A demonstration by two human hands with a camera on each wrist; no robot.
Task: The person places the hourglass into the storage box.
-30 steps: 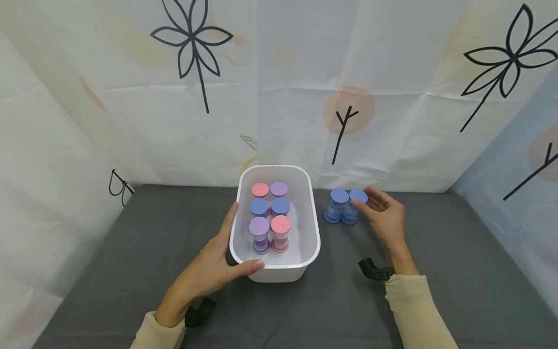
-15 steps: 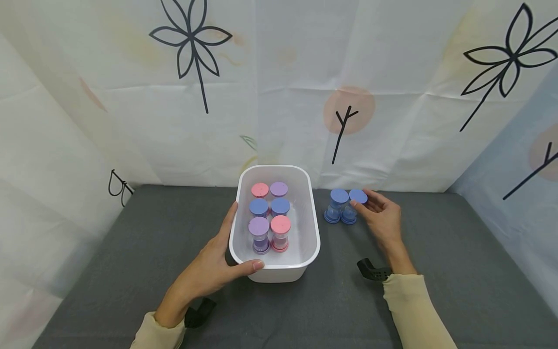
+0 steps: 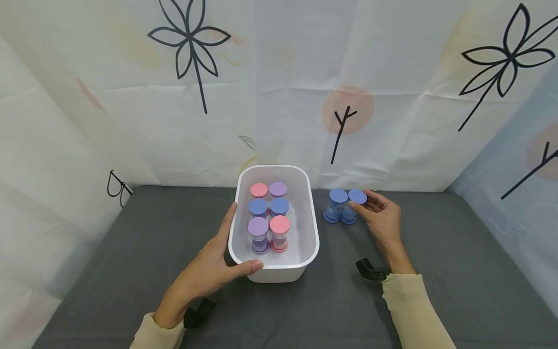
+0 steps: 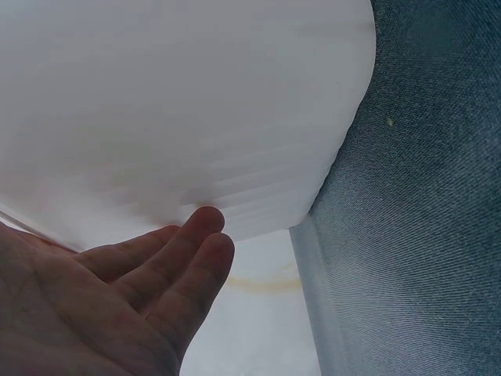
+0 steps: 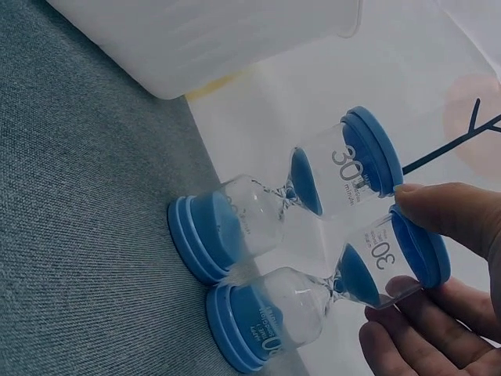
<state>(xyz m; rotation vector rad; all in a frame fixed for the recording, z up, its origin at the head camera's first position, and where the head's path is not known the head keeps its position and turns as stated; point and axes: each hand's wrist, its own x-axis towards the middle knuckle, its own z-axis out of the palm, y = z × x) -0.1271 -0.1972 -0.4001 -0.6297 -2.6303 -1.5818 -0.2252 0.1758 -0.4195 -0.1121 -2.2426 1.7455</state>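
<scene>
My right hand [image 3: 381, 218] pinches the blue cap of an hourglass [image 3: 357, 197] between thumb and fingers. In the right wrist view this hourglass [image 5: 291, 299] stands on the cloth, blue sand in both bulbs and "30" on its glass. A matching blue hourglass [image 3: 338, 196] stands right beside it on the left. My left hand [image 3: 211, 264] holds a white plastic bin [image 3: 307, 242] at its near left corner, thumb over the front rim, fingers along the left wall. In the left wrist view those fingers [image 4: 200, 254] lie against the bin's outside.
Several hourglasses stand in pairs inside the bin: purple [image 3: 258, 227] and pink [image 3: 280, 224] in front, blue [image 3: 258, 207] in the middle, pink and purple behind. Dark grey cloth [image 3: 344, 305] covers the table. A patterned white curtain [image 3: 283, 111] rises behind the far edge.
My right hand has shifted slightly left, and its fingers have closed in around the right blue hourglass's cap. The left hand and the bin stay put.
</scene>
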